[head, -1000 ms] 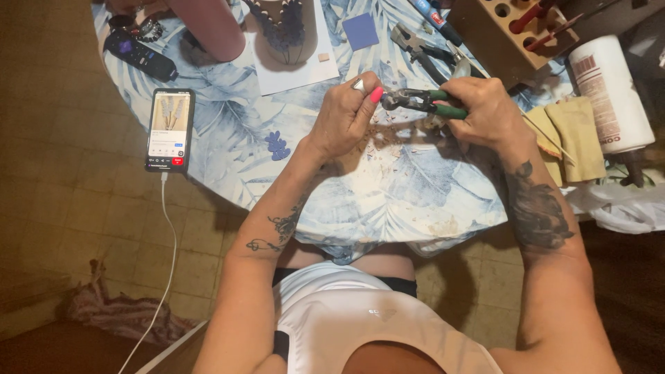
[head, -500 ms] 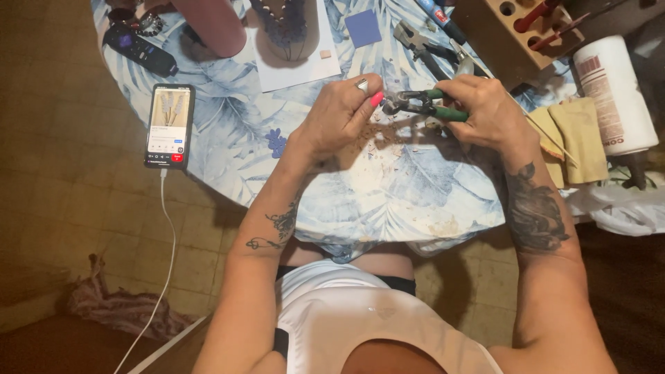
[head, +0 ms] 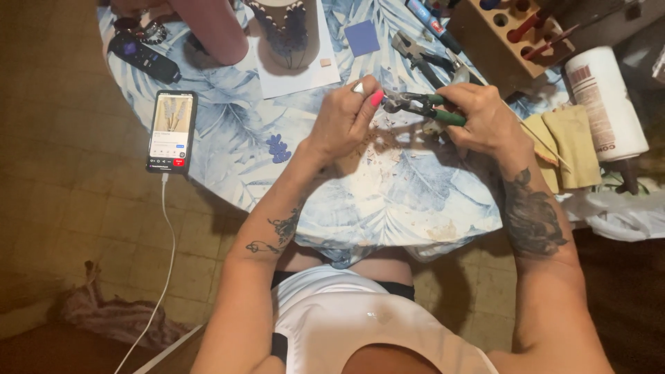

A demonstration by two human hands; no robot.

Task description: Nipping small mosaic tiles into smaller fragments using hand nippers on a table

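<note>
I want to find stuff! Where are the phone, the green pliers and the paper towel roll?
Phone (head: 172,131), head view, middle of its lit screen.
Pliers (head: 424,105), head view, green handles beside the right hand.
Paper towel roll (head: 606,104), head view, its white side.

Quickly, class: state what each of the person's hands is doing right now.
Left hand: closed, pinching something small at the plier tips; what it is cannot be told.
Right hand: closed around the green-handled pliers.

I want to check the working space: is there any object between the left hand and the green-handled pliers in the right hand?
Nothing visible. The left hand is right at the nose of the green-handled pliers, which the right hand holds above the table.
</note>
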